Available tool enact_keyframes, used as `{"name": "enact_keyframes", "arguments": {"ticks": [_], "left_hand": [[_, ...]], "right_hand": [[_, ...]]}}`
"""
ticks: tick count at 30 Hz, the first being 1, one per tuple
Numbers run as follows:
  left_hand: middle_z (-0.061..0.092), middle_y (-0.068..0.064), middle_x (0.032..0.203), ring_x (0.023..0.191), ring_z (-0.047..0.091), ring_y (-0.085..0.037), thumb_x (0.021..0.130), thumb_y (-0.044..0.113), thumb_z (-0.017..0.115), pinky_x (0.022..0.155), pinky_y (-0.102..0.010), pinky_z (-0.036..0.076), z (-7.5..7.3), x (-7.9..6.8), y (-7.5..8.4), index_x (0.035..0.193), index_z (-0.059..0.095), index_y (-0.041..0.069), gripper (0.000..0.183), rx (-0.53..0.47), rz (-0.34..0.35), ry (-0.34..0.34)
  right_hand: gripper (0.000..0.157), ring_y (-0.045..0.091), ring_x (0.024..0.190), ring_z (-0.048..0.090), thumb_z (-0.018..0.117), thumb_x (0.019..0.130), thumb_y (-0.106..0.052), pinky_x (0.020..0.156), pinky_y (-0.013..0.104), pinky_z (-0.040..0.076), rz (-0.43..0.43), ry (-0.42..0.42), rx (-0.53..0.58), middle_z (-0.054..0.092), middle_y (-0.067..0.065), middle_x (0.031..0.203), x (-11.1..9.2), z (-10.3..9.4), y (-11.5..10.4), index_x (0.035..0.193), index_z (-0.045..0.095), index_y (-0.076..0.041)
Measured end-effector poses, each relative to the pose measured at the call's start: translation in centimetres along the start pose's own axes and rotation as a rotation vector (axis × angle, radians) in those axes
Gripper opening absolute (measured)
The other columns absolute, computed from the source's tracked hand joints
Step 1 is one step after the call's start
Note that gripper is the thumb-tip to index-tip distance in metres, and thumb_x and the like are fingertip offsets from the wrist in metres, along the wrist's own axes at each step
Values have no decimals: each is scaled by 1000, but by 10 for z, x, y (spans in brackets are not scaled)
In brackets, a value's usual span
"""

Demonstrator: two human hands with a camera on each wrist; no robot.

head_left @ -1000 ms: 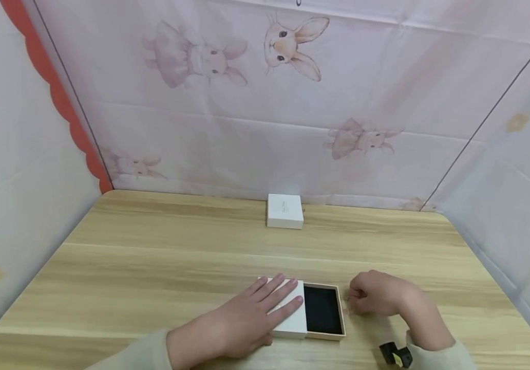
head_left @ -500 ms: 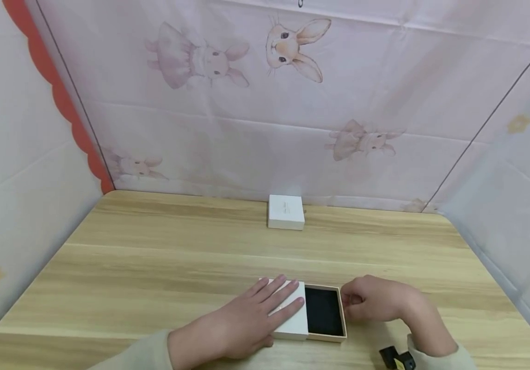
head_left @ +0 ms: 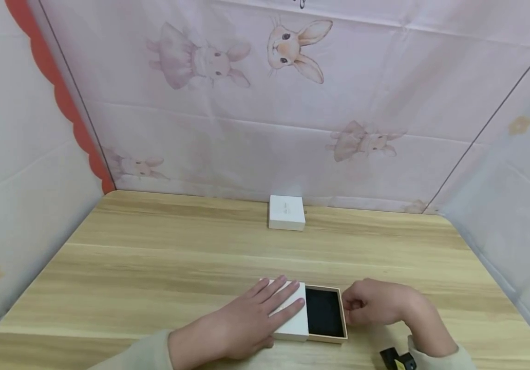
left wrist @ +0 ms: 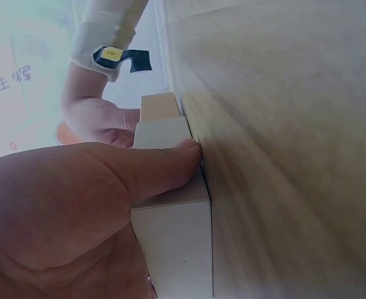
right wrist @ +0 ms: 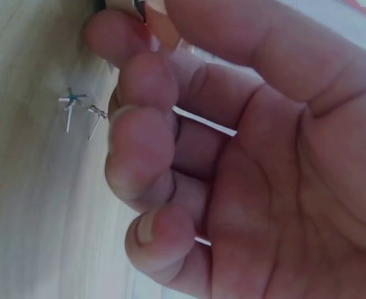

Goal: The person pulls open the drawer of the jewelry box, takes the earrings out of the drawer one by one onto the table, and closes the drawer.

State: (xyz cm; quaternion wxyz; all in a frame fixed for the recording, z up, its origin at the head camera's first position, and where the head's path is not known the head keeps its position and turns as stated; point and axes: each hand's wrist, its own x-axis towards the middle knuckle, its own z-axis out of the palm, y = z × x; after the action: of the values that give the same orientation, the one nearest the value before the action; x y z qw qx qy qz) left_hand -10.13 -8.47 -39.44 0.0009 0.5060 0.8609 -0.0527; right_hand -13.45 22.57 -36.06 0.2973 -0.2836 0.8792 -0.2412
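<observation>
A pale fabric backdrop (head_left: 246, 110) stands behind a wood-grain surface (head_left: 163, 257), which carries all the parts. The hands are apart from each other, one at each end of a drawer-style box (head_left: 298, 331) placed near the person. The left hand (head_left: 256, 321) lies across the white sleeve (head_left: 298, 313), fingers straight and spread on top; the left wrist view shows its thumb along the side wall. The right hand (head_left: 380, 303) has its fingers curled at the outer end of the tray (head_left: 326, 338); thumb and forefinger appear to pinch that end, though the exact contact is partly hidden. The tray projects partway from the sleeve, on the right hand's side. To handle this step well, maintain light, even pressure on the sleeve so that it neither slides nor crushes, and move the tray only along its own axis, since a sideways or upward pull could bind it. Grip near the middle of the end wall to limit skew. A second white box (head_left: 286, 212), closed, sits at the far edge and requires no attention here. Inside the tray lies a flat black lining (head_left: 324, 312); avoid snagging it on the sleeve. Smallest, in the right wrist view, two star-like metal pieces (right wrist: 73, 98) rest on the surface beyond the curled fingers; take care not to sweep them aside.
</observation>
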Motion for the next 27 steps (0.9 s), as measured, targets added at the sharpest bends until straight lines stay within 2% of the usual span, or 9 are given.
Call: {"name": "enact_keyframes", "arguments": {"ticks": [4, 14, 18, 27], "left_hand": [[5, -9, 169, 154, 12, -29, 96, 43, 63, 122, -46, 25, -1, 0, 0, 162, 12, 20, 87, 4, -2, 1], [5, -9, 169, 154, 12, -30, 96, 43, 62, 122, -46, 24, 0, 0, 1, 162, 12, 21, 86, 2, -2, -8], [3, -8, 169, 154, 11, -29, 96, 43, 62, 122, -46, 24, -2, 0, 1, 162, 11, 21, 86, -3, -7, -11], [4, -9, 169, 154, 11, -29, 96, 43, 62, 122, -46, 24, -1, 0, 1, 162, 11, 21, 86, -3, -8, -16]], "right_hand": [[21, 0, 53, 42, 65, 89, -11, 49, 18, 35, 24, 9, -19, 45, -15, 60, 3, 1, -1, 71, 61, -21], [20, 0, 52, 39, 63, 85, -8, 49, 18, 33, 40, -4, 4, 43, -15, 59, 2, 4, -1, 70, 60, -21], [19, 1, 51, 39, 62, 88, -9, 48, 18, 33, 32, -6, 28, 45, -14, 59, 2, 2, 0, 71, 62, -18], [22, 1, 50, 38, 62, 83, -4, 48, 18, 31, 57, -2, 32, 43, -13, 58, 4, 6, 1, 68, 56, -20]]}}
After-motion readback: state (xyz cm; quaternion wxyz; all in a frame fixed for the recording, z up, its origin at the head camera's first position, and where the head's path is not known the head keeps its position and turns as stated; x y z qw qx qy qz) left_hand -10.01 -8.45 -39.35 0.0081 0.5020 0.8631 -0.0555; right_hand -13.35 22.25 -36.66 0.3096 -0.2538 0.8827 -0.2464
